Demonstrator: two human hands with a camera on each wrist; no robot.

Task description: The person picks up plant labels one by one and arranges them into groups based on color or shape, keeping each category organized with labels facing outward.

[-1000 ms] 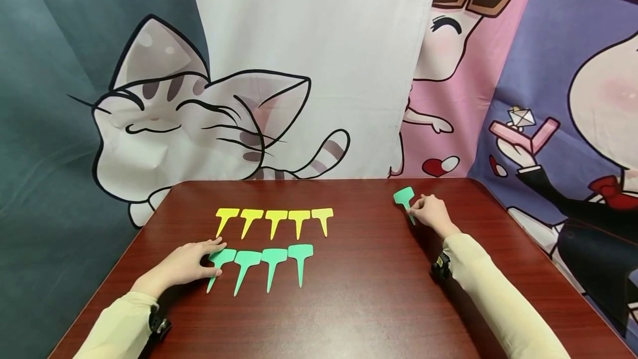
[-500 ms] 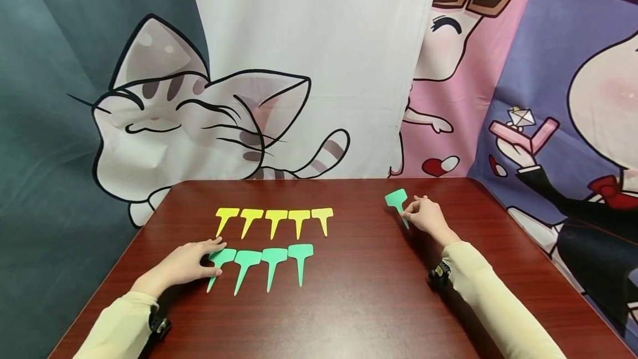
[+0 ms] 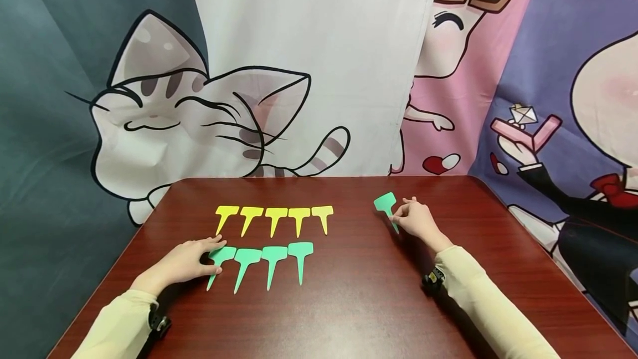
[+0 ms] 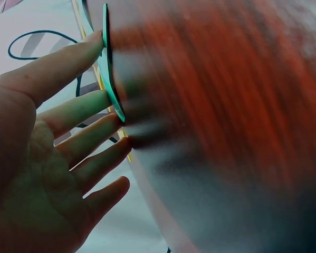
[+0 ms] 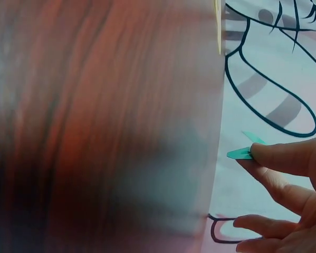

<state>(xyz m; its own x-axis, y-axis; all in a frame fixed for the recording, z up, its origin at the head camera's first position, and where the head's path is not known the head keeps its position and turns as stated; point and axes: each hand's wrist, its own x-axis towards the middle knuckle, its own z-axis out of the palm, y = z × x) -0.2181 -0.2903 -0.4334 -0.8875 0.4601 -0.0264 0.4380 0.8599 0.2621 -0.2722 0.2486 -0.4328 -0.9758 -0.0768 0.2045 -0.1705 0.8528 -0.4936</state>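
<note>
Between thumb and index finger, my right hand [image 3: 417, 222] pinches the stem of a green T-shaped plant label [image 3: 385, 203]; in the right wrist view the label's stem tip [image 5: 238, 153] pokes out past the pinch. My left hand [image 3: 181, 262] rests at the leftmost green plant label [image 3: 224, 255] of a row, thumb by its stem and fingers by its head. In the left wrist view the fingers are spread and fairly straight, with fingertips against the label [image 4: 106, 63]. Beside it lie several more green labels [image 3: 274, 254]. Behind them runs a row of several yellow plant labels [image 3: 276, 215].
The labels lie on a dark red-brown wooden table [image 3: 344, 303]. A printed cloth backdrop [image 3: 319, 26] with cartoon figures hangs behind its far edge. Each wrist wears a small black camera, the right one [image 3: 433, 280] near the tabletop.
My right hand has moved left and slightly nearer, carrying the green plant label with it. My left hand and both rows of labels have kept their places.
</note>
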